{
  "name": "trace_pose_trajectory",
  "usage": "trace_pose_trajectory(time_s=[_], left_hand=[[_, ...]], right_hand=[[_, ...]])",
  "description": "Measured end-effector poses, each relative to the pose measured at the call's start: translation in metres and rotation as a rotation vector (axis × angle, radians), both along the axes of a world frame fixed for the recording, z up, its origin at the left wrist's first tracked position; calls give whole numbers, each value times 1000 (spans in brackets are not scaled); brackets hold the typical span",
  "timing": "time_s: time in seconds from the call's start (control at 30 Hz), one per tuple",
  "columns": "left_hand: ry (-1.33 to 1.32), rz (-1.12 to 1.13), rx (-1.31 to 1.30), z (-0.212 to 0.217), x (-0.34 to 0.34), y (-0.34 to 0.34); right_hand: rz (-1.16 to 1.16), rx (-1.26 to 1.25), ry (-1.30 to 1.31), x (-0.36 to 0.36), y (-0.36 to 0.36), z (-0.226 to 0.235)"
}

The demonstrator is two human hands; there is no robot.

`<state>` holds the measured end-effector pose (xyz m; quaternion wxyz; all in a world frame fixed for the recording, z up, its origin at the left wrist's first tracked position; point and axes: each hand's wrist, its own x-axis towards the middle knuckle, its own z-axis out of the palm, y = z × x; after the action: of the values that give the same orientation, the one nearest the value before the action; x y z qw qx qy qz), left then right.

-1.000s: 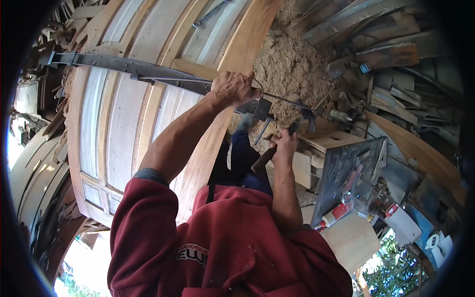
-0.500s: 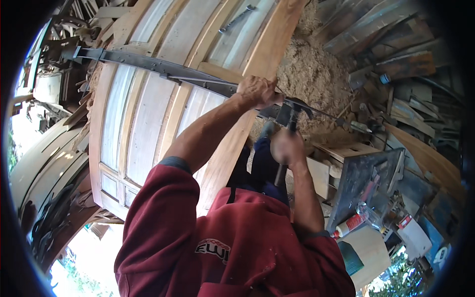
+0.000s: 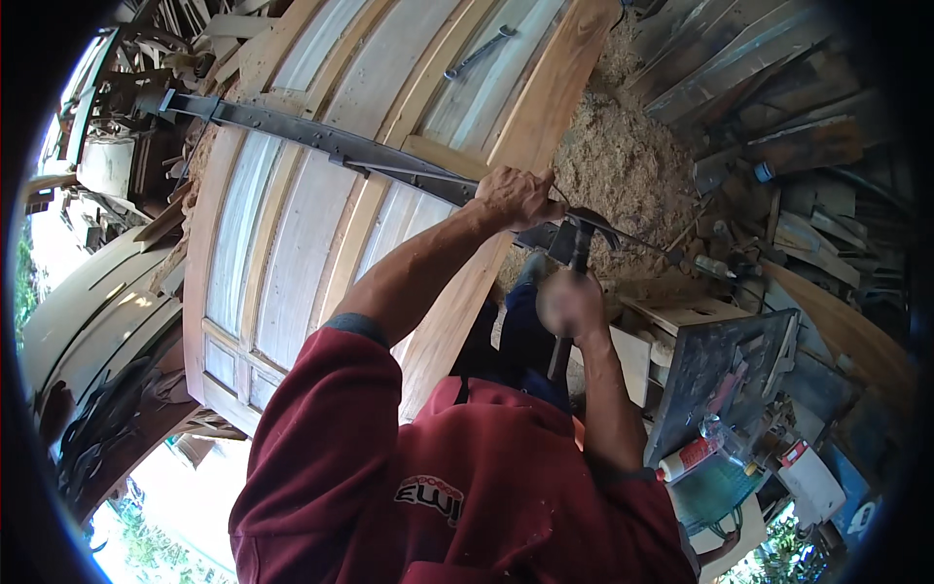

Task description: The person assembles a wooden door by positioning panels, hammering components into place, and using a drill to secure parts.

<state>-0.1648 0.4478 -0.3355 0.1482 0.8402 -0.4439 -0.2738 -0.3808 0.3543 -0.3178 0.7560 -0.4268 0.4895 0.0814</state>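
While the left hand (image 3: 519, 199) stays at the right end of the steel clamp bar (image 3: 292, 131), the right hand (image 3: 570, 304) has brought the hammer (image 3: 582, 251) in beside it; one second earlier the tool was tilted, with its head well apart from the left fist and to the right; its handle now stands nearly in line with the view, head at the far end, just right of the left hand. Both hands are therefore judged to serve one point, the right end of the clamp bar, with left-hand clearance the main precaution. Left hand: fingers curled closed on the clamp bar; the underside of the grip is hidden. Right hand: closed around the hammer handle, partly blurred, with the handle's butt projecting on the near side; contact between hammer head and clamp cannot be confirmed. The clamp bar spans the panelled wooden door (image 3: 304, 209) from far left toward the hands; a thin dark rod (image 3: 637, 238) runs out to the right beyond the hammer head; a wrench (image 3: 480, 53) lies on the far part of the door; wood shavings (image 3: 618, 165) are heaped beyond its right edge; a red-and-white bottle (image 3: 689, 457) lies at near right.
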Motion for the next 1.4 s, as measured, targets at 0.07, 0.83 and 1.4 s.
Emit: trace_pose_trajectory(time_s=[0.07, 0.83, 1.4], left_hand=[[11, -9, 25, 6, 0, -2], [37, -13, 36, 6, -6, -7], [-69, 63, 75, 16, -7, 3]], right_hand=[[-134, 7, -3, -20, -11, -1], [-79, 40, 64, 2, 45, 2], [528, -155, 139, -40, -62, 139]])
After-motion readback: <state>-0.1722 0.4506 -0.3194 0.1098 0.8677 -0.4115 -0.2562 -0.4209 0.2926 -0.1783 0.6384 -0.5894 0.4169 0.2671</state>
